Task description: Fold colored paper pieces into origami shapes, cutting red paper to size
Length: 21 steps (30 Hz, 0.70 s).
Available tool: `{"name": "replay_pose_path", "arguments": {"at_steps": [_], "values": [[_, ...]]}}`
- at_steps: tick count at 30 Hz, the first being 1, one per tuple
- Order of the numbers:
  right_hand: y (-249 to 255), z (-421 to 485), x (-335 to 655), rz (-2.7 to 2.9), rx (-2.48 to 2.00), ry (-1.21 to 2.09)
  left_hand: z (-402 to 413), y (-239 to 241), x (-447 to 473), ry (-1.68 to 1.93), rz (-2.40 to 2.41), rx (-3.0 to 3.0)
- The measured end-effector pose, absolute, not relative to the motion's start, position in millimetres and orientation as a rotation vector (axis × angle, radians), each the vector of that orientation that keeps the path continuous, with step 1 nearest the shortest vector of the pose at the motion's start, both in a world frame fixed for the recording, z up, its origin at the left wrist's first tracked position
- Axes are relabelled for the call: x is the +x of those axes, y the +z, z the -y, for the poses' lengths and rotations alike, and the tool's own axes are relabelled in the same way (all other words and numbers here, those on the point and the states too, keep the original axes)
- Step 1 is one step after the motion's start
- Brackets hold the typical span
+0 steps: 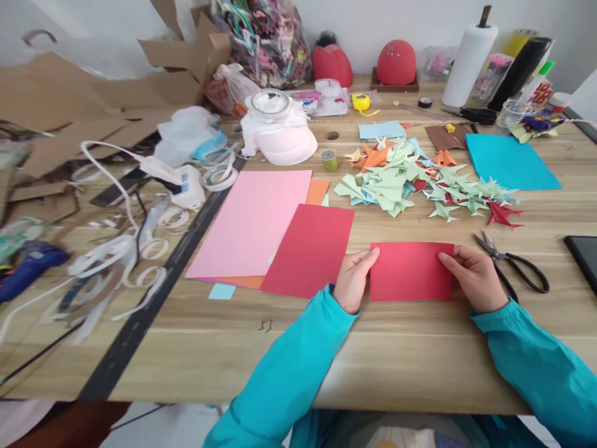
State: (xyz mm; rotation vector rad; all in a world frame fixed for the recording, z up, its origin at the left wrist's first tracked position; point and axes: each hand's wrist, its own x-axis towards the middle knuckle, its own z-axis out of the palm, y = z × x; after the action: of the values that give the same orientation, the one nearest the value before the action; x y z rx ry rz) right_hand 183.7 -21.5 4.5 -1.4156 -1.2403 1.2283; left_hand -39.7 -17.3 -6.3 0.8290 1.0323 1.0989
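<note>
My left hand [354, 277] pinches the upper left corner of a red sheet of paper [410, 277] between thumb and fingers. At its upper right corner, my right hand [474, 274] grips the same sheet. The paper is a wide rectangle, held near the front of the table. A larger red sheet [310, 249] lies just left of my left hand, partly over a pink sheet [256, 218]. Beside my right hand rest scissors [513, 258] with black handles, their blades apart. Beyond the held paper is a pile of folded paper cranes [392, 177], mostly pale green, with some orange, blue and red.
A turquoise sheet [513, 162] lies at the back right, and a dark tablet-like object [583, 258] at the right edge. Cables and white strips [140, 261] clutter the left, near a blue glue gun [30, 267]. Cardboard boxes [102, 93] stand behind them.
</note>
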Motion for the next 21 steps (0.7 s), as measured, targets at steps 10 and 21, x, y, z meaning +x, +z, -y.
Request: {"name": "replay_pose_path", "arguments": {"at_steps": [10, 21], "values": [[3.2, 21.0, 183.7, 1.247, -1.423, 1.233, 16.7, -8.9, -40.1, 1.127, -1.060, 0.857], [8.1, 20.6, 181.1, 1.146, -1.455, 1.308, 17.0, -7.1, -40.8, 1.092, -1.156, 0.946]]}}
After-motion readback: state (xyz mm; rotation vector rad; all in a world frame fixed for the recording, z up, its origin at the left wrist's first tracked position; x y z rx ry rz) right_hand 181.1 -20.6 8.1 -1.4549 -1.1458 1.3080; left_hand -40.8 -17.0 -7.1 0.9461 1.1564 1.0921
